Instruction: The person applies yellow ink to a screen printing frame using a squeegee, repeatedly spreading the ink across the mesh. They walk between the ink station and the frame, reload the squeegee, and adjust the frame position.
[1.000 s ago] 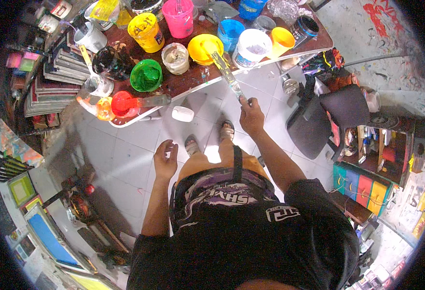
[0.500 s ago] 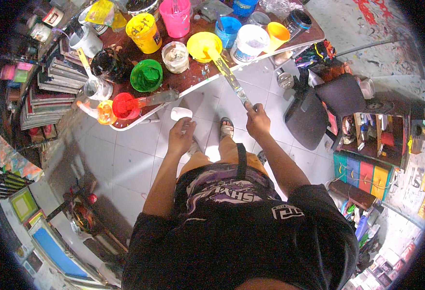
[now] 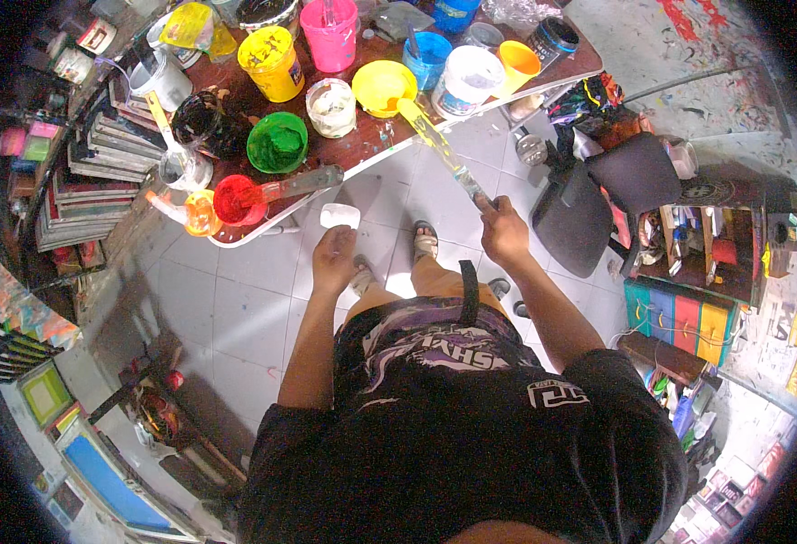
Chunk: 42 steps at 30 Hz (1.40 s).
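Note:
My right hand (image 3: 505, 228) is closed round the handle of a long paint-smeared spatula (image 3: 442, 150), its blade coated in yellow. The blade's tip lies at the near right rim of a yellow bowl (image 3: 373, 86) on the table; whether they touch I cannot tell. My left hand (image 3: 334, 258) pinches a small white flat piece with rounded corners (image 3: 339, 215), held over the floor just off the table's edge. Nearest to that hand on the table is a red paint cup (image 3: 238, 201) with a dark-handled spatula (image 3: 303, 184) resting in it.
On the dark red table (image 3: 376, 145) stand a green paint tub (image 3: 277, 143), a white tub (image 3: 467, 82), a yellow bucket (image 3: 271, 65), a pink bucket (image 3: 330, 36) and a blue cup (image 3: 427, 59). A dark chair (image 3: 572, 222) stands at the right. Stacked frames (image 3: 81, 204) line the left side.
My right hand has moved right and slightly back, drawing the spatula's tip from over the yellow bowl to its near rim. My left hand has shifted slightly, still holding the white piece.

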Motion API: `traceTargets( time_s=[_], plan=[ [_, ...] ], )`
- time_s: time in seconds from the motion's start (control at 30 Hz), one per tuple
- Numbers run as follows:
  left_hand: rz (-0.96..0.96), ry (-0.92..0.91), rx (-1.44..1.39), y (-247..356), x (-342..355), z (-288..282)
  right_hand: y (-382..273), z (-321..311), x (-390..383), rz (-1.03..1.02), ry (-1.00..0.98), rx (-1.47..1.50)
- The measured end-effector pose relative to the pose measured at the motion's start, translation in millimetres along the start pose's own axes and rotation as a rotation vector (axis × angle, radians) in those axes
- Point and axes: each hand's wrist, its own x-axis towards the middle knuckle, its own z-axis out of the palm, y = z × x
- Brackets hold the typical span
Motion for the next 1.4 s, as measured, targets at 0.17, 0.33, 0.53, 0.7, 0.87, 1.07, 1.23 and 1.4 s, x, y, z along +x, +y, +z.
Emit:
traceTargets(
  time_s=[0.17, 0.33, 0.53, 0.7, 0.87, 1.07, 1.23, 1.4],
  plan=[
    [-0.015, 0.008, -0.025, -5.1, 0.1, -3.4, 2.4, -7.2, -8.2, -0.019, 0.003, -0.012],
    [-0.003, 0.025, -0.094, -15.4, -1.9, -2.2, 0.7, -26.8, -14.0, 0.000, -0.071, -0.060],
    [0.010, 0.034, -0.086, -15.0, -7.6, -1.5, 33.6, -13.9, -26.0, -0.080, -0.003, 0.464],
    [0.143, 0.022, 0.255, -46.3, -6.0, -5.6, 23.7, 12.9, 2.7, -0.145, -0.041, 1.069],
    [-0.047, 0.050, 0.084, -8.3, -21.2, -12.9, 2.4, 60.4, 45.5, 0.255, -0.155, 1.339],
    [-0.071, 0.090, 0.129, -1.6, -33.3, -19.8, -18.2, 89.8, 61.3, 0.219, -0.127, 1.291],
    [-0.070, 0.096, 0.122, -3.5, -35.8, -20.5, -1.7, 114.5, 58.5, 0.083, -0.055, 1.106],
    [-0.022, 0.083, 0.148, -2.6, -30.9, -16.9, -1.9, 98.3, 49.8, 0.274, -0.181, 1.165]
  ],
)
